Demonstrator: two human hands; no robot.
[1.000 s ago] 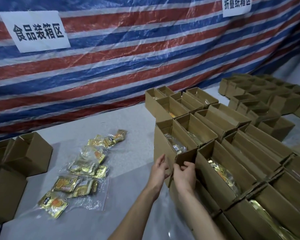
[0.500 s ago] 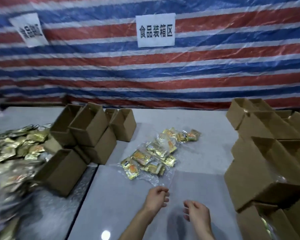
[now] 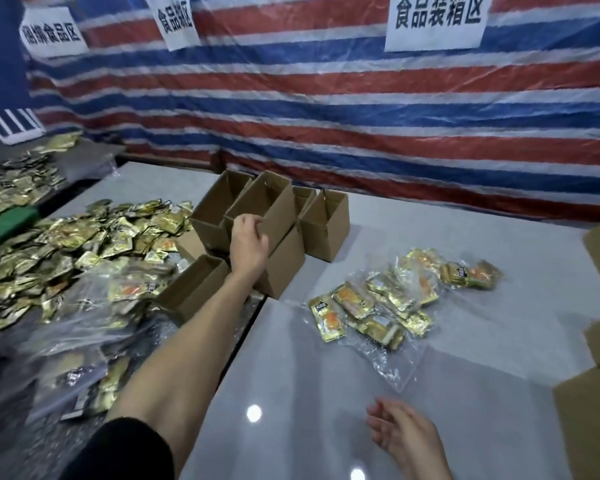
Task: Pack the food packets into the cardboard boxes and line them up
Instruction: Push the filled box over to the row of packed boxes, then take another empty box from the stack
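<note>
Food packets (image 3: 357, 308) in gold wrappers are lying in a loose group on the pale tabletop (image 3: 326, 393), partly inside a clear plastic bag (image 3: 395, 362). They are lying within reach of both hands, apparently staged as the next batch for packing. A much larger heap of packets (image 3: 84, 244) is spreading over the left side.

Between the two supplies, a cluster of empty cardboard boxes (image 3: 323, 223) is standing with tops open, and a tilted box (image 3: 278, 202) is resting on top of the others. I judge they are kept there so that a box can be drawn without stepping away.

The left hand (image 3: 248, 237) is reaching for that tilted box, arm stretched almost straight, fingers curling at its near corner. From where I am standing I cannot tell whether they are gripping the cardboard or only touching it. The right hand (image 3: 406, 439) is hovering low over the near tabletop, palm turned partly upward, fingers relaxed and holding nothing, probably ready to receive the box.

Further boxes (image 3: 589, 420) are showing at the right edge, their contents hidden. Behind everything a striped tarpaulin (image 3: 361, 116) is hanging with paper signs (image 3: 435, 22) on it.
</note>
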